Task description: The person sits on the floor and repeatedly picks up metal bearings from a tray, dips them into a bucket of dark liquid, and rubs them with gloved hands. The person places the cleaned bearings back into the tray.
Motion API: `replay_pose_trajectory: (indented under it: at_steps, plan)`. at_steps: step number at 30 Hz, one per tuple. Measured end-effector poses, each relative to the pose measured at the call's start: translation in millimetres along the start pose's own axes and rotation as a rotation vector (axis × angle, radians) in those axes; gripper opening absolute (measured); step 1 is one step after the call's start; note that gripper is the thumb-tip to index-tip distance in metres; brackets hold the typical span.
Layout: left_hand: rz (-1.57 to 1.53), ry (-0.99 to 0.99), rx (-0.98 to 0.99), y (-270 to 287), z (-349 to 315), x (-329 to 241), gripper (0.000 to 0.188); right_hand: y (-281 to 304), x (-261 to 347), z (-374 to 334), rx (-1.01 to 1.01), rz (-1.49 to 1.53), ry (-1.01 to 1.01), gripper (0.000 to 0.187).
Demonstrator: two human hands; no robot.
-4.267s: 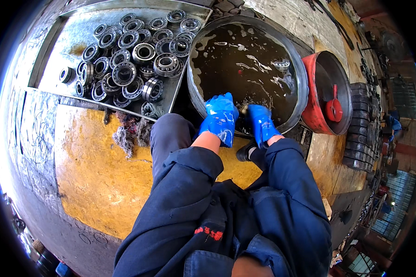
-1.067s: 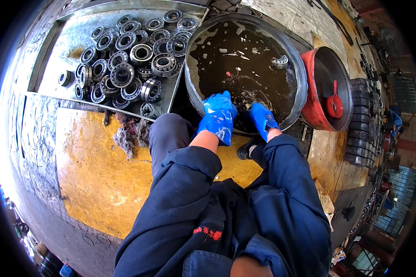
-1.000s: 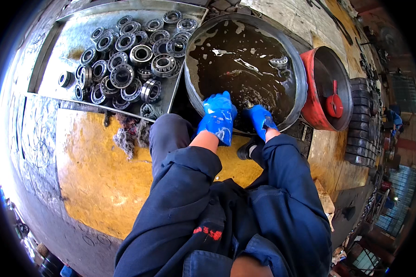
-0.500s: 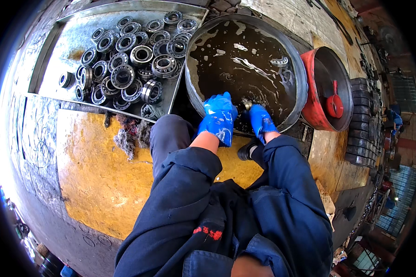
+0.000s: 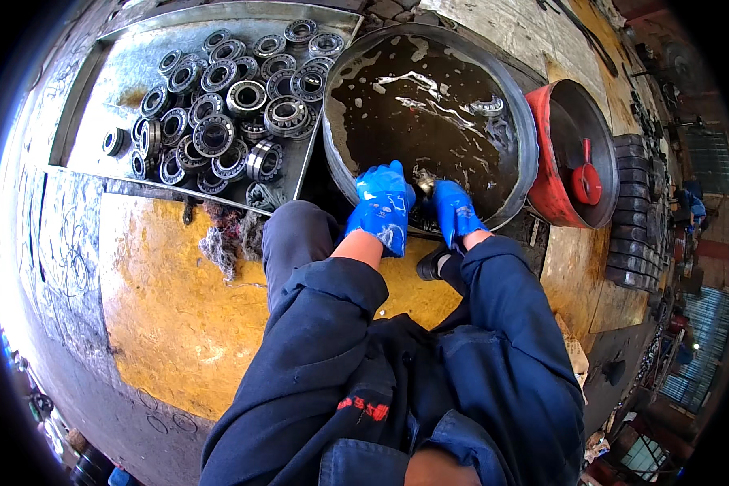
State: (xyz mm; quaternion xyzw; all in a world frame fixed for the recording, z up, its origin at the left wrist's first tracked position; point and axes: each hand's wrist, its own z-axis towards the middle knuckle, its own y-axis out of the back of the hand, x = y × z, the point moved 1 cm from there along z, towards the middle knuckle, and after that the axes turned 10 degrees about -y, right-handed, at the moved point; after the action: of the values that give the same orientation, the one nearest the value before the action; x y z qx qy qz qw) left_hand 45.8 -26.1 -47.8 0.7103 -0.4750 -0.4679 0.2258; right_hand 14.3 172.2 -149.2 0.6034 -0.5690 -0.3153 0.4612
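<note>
Both my hands wear blue rubber gloves and work over the near side of a round metal tub [image 5: 529, 174] of murky brown liquid [image 5: 413, 105]. My left hand [image 5: 382, 206] is closed at the near rim, knuckles up; whatever it holds is hidden beneath the glove. Close by on its right, my right hand [image 5: 455, 211] is also closed, its fingers around a small shiny brass-coloured piece [image 5: 424, 183] that shows between the gloves. The kind of that piece cannot be made out. Farther back on the right, a bearing [image 5: 488, 106] shows at the liquid's surface.
A metal tray [image 5: 77, 105] left of the tub holds several roller bearings [image 5: 215, 135]. Right of the tub stands a red drum [image 5: 547, 154] with a red scoop [image 5: 586, 182] in it. Rags [image 5: 221, 247] lie on the yellow board [image 5: 186, 300]. Dark stacked parts [image 5: 630, 215] stand farther right.
My right hand and the brass-coloured piece have shifted slightly left, closer to my left hand. My left hand has stayed in place. Ripples and foam on the liquid have changed shape.
</note>
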Motion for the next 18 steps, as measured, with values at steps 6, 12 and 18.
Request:
replay_pose_trajectory:
  at_steps: [6, 12, 18]
  plan:
    - [-0.002, -0.006, -0.054, -8, 4, 4, 0.051, 38, 46, 14, 0.276, -0.514, 0.065, 0.031]
    - [-0.003, -0.004, -0.009, 3, -6, 6, 0.049, 38, 20, -22, 0.169, 0.190, -0.196, 0.033]
    - [0.031, -0.011, -0.037, -2, -1, 1, 0.051, 29, 59, 16, 0.391, -0.747, 0.228, 0.034]
